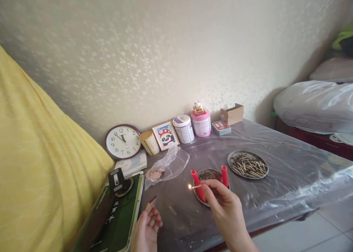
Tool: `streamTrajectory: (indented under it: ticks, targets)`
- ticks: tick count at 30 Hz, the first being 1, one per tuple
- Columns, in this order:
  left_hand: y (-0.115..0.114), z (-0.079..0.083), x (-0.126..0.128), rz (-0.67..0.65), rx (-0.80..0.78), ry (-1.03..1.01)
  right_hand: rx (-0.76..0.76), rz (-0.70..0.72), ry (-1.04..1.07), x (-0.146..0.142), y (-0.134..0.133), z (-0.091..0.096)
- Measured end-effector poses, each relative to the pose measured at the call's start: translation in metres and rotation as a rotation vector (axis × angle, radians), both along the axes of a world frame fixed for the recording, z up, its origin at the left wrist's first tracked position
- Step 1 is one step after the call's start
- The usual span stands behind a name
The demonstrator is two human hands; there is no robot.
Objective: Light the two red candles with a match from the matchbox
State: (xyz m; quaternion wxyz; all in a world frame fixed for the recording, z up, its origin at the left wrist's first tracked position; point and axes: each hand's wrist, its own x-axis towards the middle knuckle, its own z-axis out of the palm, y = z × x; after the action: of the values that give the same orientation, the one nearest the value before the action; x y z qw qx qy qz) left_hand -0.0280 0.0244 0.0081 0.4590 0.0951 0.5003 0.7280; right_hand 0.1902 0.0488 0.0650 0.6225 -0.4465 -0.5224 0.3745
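Between the thumb and fingers of my right hand [224,204] is a burning match [196,187], its small flame pointing left. Just behind it a red candle [196,178] leans slightly, its wick dark and without a visible flame. A second red candle [224,175] stands to the right. Both are on a round metal plate [205,171], partly hidden by my right hand. Low in the view, my left hand [149,224] holds a small matchbox [151,204] with its fingers curled. A clear plastic bag [168,167] with small matchboxes in it lies beyond my left hand.
Right of the candles, a round tray [230,158] holds many used matches. Along the wall stand a clock [123,141], a framed panda picture [166,135], tins [184,130], a card box [221,127] and an open cardboard box [232,114]. Green books [121,211] lie left, by a yellow curtain [41,163].
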Motion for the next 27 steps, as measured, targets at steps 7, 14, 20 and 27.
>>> streamTrajectory:
  ticks: [7,14,20,27]
  targets:
    - [0.001,-0.002,-0.001,-0.006,0.002,-0.01,0.026,-0.061,0.102,0.01,0.0,0.008]
    - [0.001,-0.002,-0.003,-0.002,-0.015,-0.041,0.009,-0.204,0.166,0.016,0.007,0.018]
    - [0.002,-0.003,-0.006,0.004,-0.048,-0.077,-0.045,-0.183,0.23,0.012,0.01,0.023]
    - [0.001,-0.016,-0.015,-0.068,-0.009,-0.042,-0.129,-0.162,0.266,0.007,0.012,0.025]
